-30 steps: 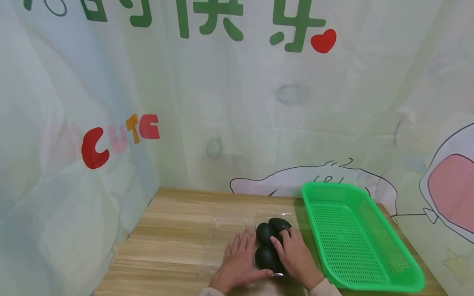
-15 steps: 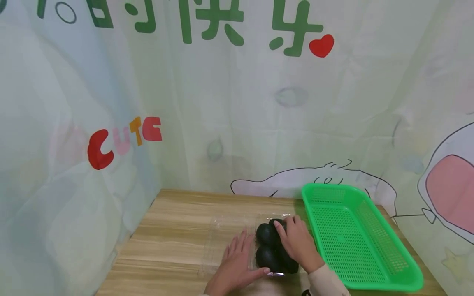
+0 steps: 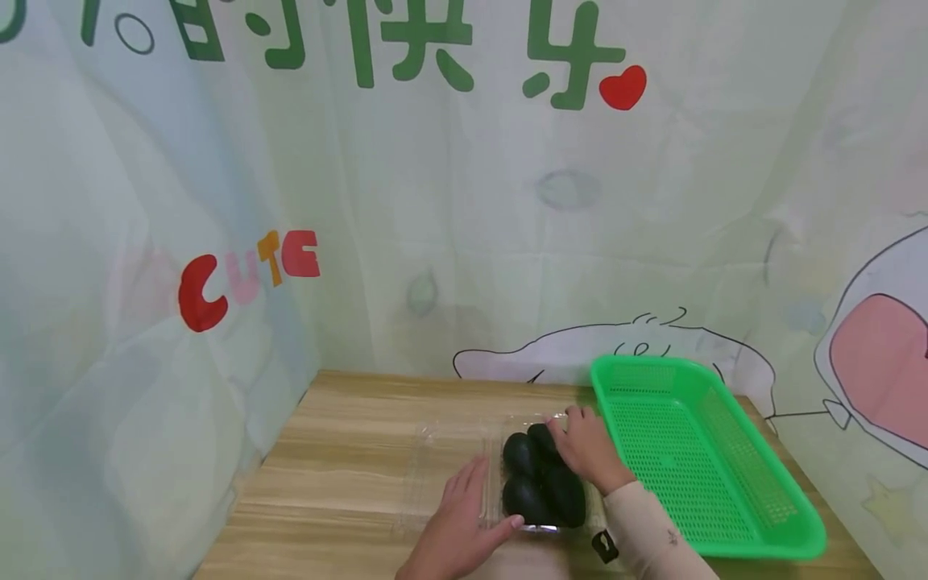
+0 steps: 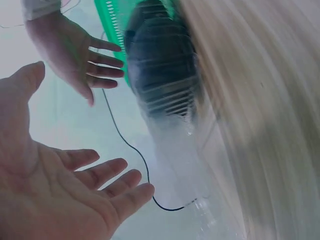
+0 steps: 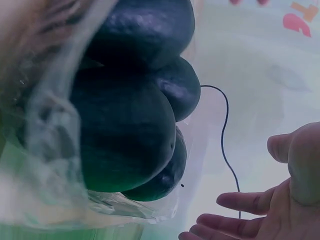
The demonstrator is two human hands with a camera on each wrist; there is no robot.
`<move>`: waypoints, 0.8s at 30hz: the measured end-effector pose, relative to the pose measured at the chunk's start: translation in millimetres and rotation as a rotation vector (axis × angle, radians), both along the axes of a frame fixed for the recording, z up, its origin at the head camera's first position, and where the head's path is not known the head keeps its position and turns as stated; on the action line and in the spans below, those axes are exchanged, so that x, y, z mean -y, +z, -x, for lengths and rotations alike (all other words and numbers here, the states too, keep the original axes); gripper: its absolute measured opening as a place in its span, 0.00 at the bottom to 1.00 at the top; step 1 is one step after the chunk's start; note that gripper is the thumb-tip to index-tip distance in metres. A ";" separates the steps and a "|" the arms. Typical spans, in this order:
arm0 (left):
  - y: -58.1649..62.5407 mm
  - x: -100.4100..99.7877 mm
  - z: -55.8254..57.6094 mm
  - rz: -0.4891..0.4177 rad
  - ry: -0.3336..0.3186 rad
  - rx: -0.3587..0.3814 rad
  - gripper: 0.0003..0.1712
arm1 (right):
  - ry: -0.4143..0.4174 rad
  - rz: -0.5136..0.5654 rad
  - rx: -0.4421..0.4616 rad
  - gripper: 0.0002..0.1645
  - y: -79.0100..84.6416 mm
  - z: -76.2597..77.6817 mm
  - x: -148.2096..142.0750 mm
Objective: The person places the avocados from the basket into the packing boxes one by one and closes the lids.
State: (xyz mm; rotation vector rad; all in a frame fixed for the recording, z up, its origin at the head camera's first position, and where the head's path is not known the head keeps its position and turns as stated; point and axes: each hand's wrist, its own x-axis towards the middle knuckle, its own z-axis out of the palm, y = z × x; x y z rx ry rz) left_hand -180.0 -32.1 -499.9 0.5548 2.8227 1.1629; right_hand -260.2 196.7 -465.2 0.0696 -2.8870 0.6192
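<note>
Several dark, smooth avocados point(image 3: 525, 499) sit close together in the right half of a clear plastic clamshell box point(image 3: 507, 423), whose see-through lid point(image 3: 428, 475) is folded out to the left. My left hand point(image 3: 453, 528) hovers by the hinge with fingers extended, its thumb toward the front avocado. At the back right corner, my right hand point(image 3: 589, 451) is beside the avocados, overlapping the rear one in the head view. In the right wrist view that hand point(image 5: 260, 200) has straight fingers and nothing in its grasp, apart from the avocados point(image 5: 125, 127). Neither hand holds anything.
A green perforated plastic basket point(image 3: 786, 515) stands just right of the box, close to my right forearm. Both rest on a wood-grain table point(image 3: 348, 451). A printed cloth backdrop point(image 3: 449, 201) rises behind the table and along its sides.
My right hand has lifted off the avocados and moved back and right to the box's far corner, uncovering the right front avocado. My left hand has shifted slightly toward me, its fingers drawing off the hinge.
</note>
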 end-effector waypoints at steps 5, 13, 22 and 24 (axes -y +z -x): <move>8.2 0.8 -9.2 -0.090 0.023 0.046 0.56 | 0.007 -0.004 0.068 0.38 3.5 9.8 -2.0; 10.6 2.5 -24.0 -0.328 0.038 0.118 0.46 | 0.006 0.039 0.174 0.40 1.9 21.6 -2.7; -1.9 -0.8 -36.6 -0.710 0.065 0.332 0.30 | 0.031 0.083 0.240 0.41 3.4 29.6 -5.8; -8.3 -2.4 -37.3 -0.769 0.072 0.389 0.30 | 0.030 0.093 0.257 0.41 2.6 31.2 -6.3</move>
